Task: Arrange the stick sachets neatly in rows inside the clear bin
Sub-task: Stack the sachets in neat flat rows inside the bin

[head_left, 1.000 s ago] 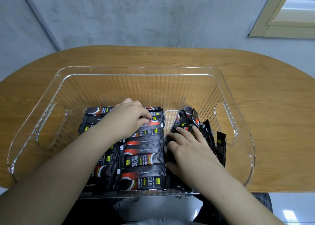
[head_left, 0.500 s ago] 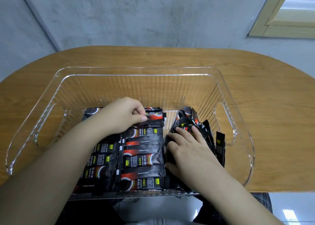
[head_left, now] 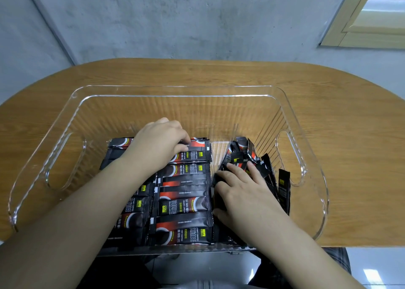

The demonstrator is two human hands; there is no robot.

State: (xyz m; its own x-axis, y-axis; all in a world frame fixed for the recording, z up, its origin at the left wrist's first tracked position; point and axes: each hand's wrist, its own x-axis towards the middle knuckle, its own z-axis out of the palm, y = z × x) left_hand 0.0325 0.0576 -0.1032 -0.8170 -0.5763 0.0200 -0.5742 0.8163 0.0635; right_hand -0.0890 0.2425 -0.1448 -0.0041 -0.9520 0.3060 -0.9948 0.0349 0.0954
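Note:
A clear plastic bin (head_left: 175, 91) stands on the wooden table. Black stick sachets (head_left: 184, 203) lie flat in two neat rows across its left and middle floor. A loose heap of sachets (head_left: 282, 188) leans against the right wall. My left hand (head_left: 157, 144) is at the far end of the rows, its fingertips curled and pinching the farthest sachet (head_left: 199, 143). Over the loose heap, my right hand (head_left: 241, 192) lies with fingers spread and nearly straight, pressing the sachets beside the middle row. My arms hide parts of both rows.
The bin has cut-out handles in its left wall (head_left: 63, 161) and right wall (head_left: 289, 157). Its far floor strip between the rows and the heap (head_left: 219, 150) is bare. The table (head_left: 350, 135) ends just behind the bin at a grey wall.
My left hand has slid away from me along the rows to their far end, uncovering the middle sachets. My right hand has stayed on the loose heap.

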